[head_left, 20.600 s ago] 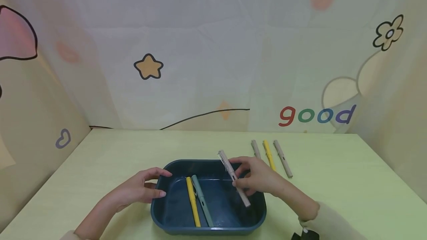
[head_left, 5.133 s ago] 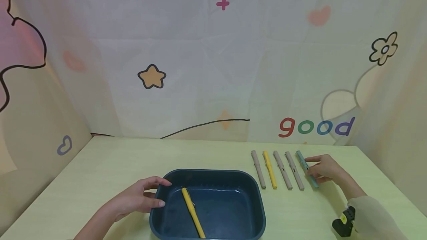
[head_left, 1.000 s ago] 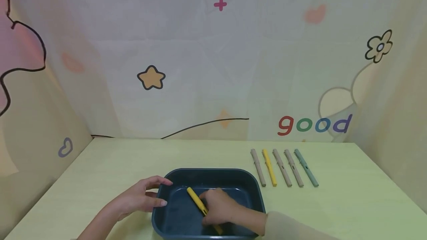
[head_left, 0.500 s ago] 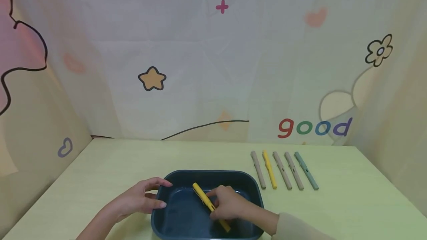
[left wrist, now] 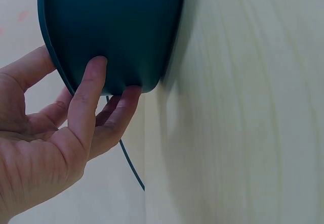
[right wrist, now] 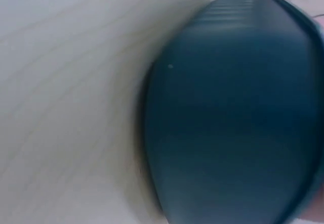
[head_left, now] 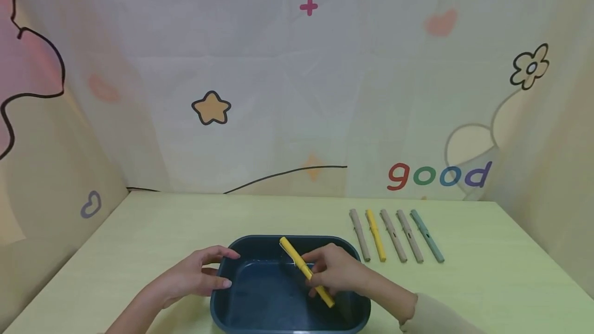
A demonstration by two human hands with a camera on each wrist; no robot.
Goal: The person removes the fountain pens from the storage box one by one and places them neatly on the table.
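"Good" reads in coloured letters on the backdrop behind a pale green table. Right hand fingers pinch a yellow pen over the dark teal basin, its long axis tilting up-left from them. Left hand fingers, relaxed, rest against the basin's side.

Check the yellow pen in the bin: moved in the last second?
Yes. The yellow pen, held by the right hand, has risen toward the blue bin's right rim.

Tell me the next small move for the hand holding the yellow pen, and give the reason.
Probably carry the yellow pen right and set it beside the green pen. The right hand grips it above the blue tray, five pens lie in a row on the table, and the left hand steadies the tray.
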